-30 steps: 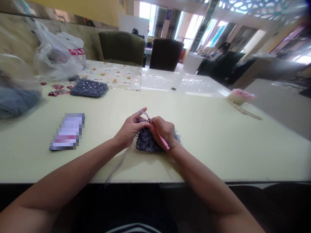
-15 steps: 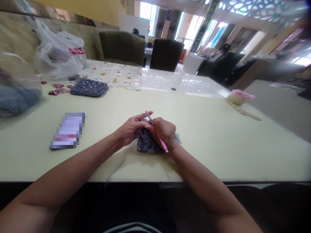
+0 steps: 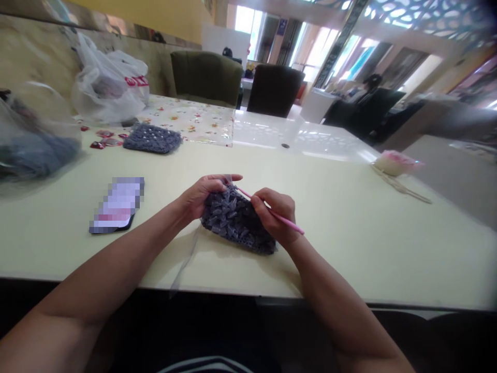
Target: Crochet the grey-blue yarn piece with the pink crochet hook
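Observation:
My left hand pinches the upper left corner of a dark grey-blue crocheted piece, its index finger stretched out along the top. In my right hand is a pink crochet hook, its tip at the top edge of the piece near my left fingertips. A strip of translucent grey yarn runs from the left side of the piece down over the table's front edge. The right end of the piece lies partly behind my right hand.
A phone lies left. Behind it are a second crocheted piece, red wrappers, a white plastic bag and a clear bag of grey material. A pink-and-cream bundle with a cord sits at right. A person sits far back.
My right hand has moved right, away from my left hand, and the hook now lies flatter. More of the crocheted piece shows. The whole view has shifted slightly.

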`<control>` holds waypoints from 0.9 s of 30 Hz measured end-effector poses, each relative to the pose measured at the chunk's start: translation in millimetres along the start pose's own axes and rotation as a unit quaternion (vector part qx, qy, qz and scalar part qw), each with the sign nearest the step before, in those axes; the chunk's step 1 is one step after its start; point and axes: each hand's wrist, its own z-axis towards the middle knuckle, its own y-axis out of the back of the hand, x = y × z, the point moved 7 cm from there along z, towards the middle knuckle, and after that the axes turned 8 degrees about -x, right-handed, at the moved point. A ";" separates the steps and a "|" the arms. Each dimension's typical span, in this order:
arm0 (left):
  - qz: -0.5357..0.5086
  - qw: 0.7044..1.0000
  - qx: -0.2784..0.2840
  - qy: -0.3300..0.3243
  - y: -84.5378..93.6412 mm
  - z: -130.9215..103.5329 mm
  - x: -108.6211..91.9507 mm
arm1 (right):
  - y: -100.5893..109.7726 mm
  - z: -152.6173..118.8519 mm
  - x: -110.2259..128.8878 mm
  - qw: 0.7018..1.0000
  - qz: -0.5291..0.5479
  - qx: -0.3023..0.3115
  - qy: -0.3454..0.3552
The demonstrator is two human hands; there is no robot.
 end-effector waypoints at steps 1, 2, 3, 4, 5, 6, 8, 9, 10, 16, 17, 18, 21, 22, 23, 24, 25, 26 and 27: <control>0.006 1.000 0.002 -0.001 0.2 0.2 0.6 | 1.1 0.9 -2.0 1.000 0.019 0.003 -0.022; 0.012 1.000 0.004 0.000 -0.3 0.3 1.7 | 1.3 1.5 -4.6 0.998 0.037 0.009 -0.046; 0.017 1.000 0.007 0.001 -1.5 0.1 3.2 | 1.1 1.7 -7.4 0.996 0.053 0.012 -0.069; 0.021 1.000 0.011 0.003 -3.1 -0.3 5.0 | 0.7 1.6 -10.3 0.994 0.065 0.013 -0.089; 0.023 1.000 0.013 0.004 -4.8 -0.7 6.9 | 0.0 1.5 -12.5 0.992 0.072 0.011 -0.100; 0.022 1.000 0.016 0.006 -6.5 -1.1 8.5 | -0.8 1.4 -13.6 0.992 0.073 0.009 -0.101; 0.019 1.000 0.019 0.008 -9.0 -1.7 11.2 | -2.5 1.7 -12.8 0.995 0.065 0.007 -0.079; 0.019 1.000 0.018 0.009 -9.4 -1.9 11.9 | -3.5 1.8 -11.6 0.996 0.059 0.009 -0.062; 0.019 1.000 0.018 0.009 -9.5 -1.9 12.3 | -4.4 2.0 -10.3 0.997 0.054 0.012 -0.047; 0.028 0.999 0.019 0.001 -6.9 -0.3 11.0 | -0.4 2.9 -12.1 0.996 0.064 -0.002 -0.061; 0.031 0.999 0.018 0.000 -6.1 0.1 10.8 | 0.3 2.9 -13.4 0.995 0.072 -0.002 -0.074; 0.033 0.999 0.017 -0.002 -5.2 0.6 10.6 | 0.6 2.8 -14.5 0.993 0.080 0.000 -0.086; 0.038 0.999 0.013 -0.009 -2.9 1.5 9.7 | 0.3 2.6 -18.3 0.988 0.099 0.014 -0.118; 0.039 0.999 0.012 -0.010 -2.4 1.6 9.5 | 0.1 2.6 -19.7 0.986 0.103 0.018 -0.128; 0.040 0.999 0.012 -0.010 -2.1 1.5 9.4 | 0.0 2.7 -21.2 0.984 0.107 0.021 -0.137; 0.041 0.999 0.012 -0.009 -2.1 1.4 9.5 | -0.3 2.7 -22.8 0.983 0.112 0.023 -0.147; 0.042 0.999 0.012 -0.008 -2.4 1.1 9.5 | -0.8 2.7 -24.6 0.980 0.118 0.026 -0.157; 0.043 0.999 0.014 -0.007 -3.0 0.6 9.4 | -1.5 2.4 -26.5 0.977 0.128 0.028 -0.168; 0.044 0.999 0.017 -0.007 -3.9 0.1 9.4 | -2.5 2.0 -28.7 0.973 0.143 0.029 -0.180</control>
